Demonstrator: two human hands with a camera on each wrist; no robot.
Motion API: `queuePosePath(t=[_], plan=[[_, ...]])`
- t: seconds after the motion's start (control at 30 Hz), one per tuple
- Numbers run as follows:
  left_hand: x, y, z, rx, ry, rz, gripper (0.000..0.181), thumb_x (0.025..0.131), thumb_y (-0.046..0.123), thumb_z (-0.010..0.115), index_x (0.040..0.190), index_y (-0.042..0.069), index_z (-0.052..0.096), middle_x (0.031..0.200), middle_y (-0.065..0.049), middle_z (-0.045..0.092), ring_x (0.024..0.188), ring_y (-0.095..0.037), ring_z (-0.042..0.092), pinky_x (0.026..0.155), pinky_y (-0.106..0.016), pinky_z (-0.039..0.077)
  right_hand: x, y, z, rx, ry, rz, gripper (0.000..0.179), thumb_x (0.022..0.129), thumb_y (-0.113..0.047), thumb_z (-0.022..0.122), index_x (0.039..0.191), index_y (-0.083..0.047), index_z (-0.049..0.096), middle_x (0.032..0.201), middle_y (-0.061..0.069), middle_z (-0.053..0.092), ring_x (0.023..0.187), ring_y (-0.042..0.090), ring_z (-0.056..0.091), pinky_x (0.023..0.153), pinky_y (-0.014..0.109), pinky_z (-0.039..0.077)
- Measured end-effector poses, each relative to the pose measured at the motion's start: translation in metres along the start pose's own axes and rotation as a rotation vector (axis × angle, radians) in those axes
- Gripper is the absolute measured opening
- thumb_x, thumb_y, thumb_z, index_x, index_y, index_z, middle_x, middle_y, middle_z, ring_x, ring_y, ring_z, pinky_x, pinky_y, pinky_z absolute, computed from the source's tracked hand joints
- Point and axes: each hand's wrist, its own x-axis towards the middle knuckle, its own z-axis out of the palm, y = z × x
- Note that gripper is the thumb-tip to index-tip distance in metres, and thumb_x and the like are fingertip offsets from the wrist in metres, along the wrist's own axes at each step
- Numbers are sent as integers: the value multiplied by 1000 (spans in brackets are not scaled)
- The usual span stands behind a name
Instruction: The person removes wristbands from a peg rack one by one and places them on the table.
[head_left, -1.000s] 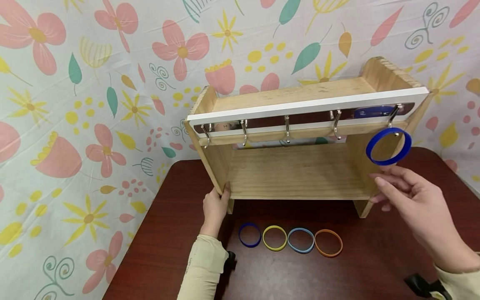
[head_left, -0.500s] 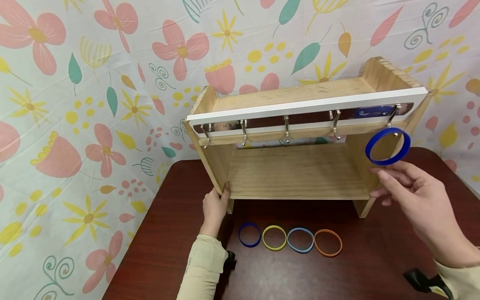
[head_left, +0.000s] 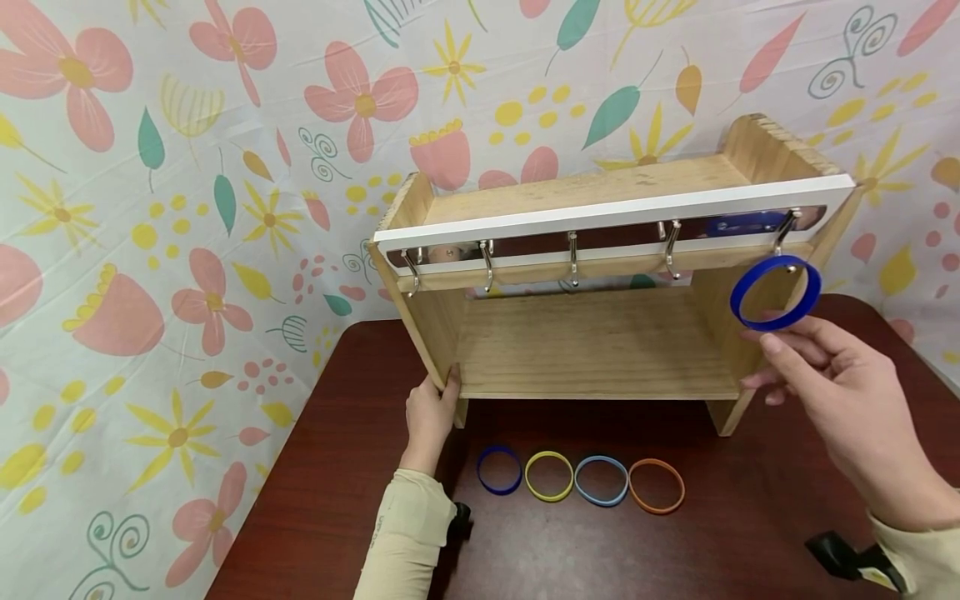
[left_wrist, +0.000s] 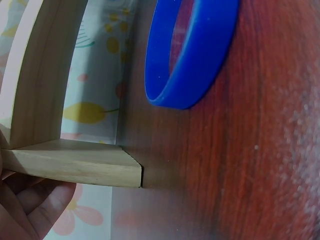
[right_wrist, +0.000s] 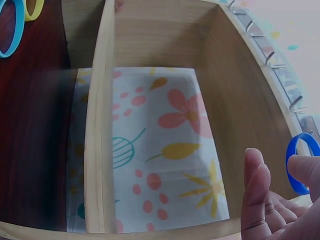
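Observation:
A blue silicone wristband (head_left: 776, 293) hangs from the rightmost metal hook (head_left: 786, 229) of a small wooden shelf (head_left: 592, 350). My right hand (head_left: 843, 392) is just below that band, fingers relaxed and thumb apart from them. In the right wrist view the thumb overlaps the band (right_wrist: 295, 175), while the fingers (right_wrist: 256, 190) stand away from it. My left hand (head_left: 432, 417) grips the lower edge of the shelf's left side panel, its thumb on the inner face. Fingers (left_wrist: 50, 207) show behind the wood in the left wrist view.
In front of the shelf, a dark blue band (head_left: 499, 490), a yellow band (head_left: 550, 498), a light blue band (head_left: 602, 502) and an orange band (head_left: 657, 509) lie in a row on the dark red table (head_left: 540, 558). A floral cloth (head_left: 247, 150) hangs behind.
My right hand has shifted slightly upward, closer to the hanging blue wristband. The left hand, the shelf and the row of bands stay where they were.

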Motion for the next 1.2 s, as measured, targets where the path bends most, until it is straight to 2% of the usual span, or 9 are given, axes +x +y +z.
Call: queuePosePath(t=[0.47,0.6,0.83,1.2], plan=[[0,0,0,-4,1,4,38,99,42,55,77,13,62,55,-2,60,42,-12,52,41,-31,39,0,-5,2,206,28,-37,29,95,8,54,124,10,54,97,5,74,63,16,70,50,21,49],[0,0,0,-10,3,4,37,99,43,55,79,12,63,57,-3,61,43,-12,53,41,-31,41,0,-8,3,223,34,-52,27,95,9,53,122,12,54,95,7,74,63,17,69,50,21,49],[-1,1,0,-10,6,4,38,98,43,55,77,13,62,58,-3,62,45,-13,54,42,-32,41,1,-10,4,224,40,-69,27,96,8,53,123,12,54,81,9,72,63,18,69,50,22,49],[0,1,0,0,18,6,39,98,44,55,77,13,63,59,-3,63,46,-13,55,45,-34,43,1,-11,5,279,65,-83,22,95,9,52,117,14,55,79,13,72,62,19,70,50,22,49]])
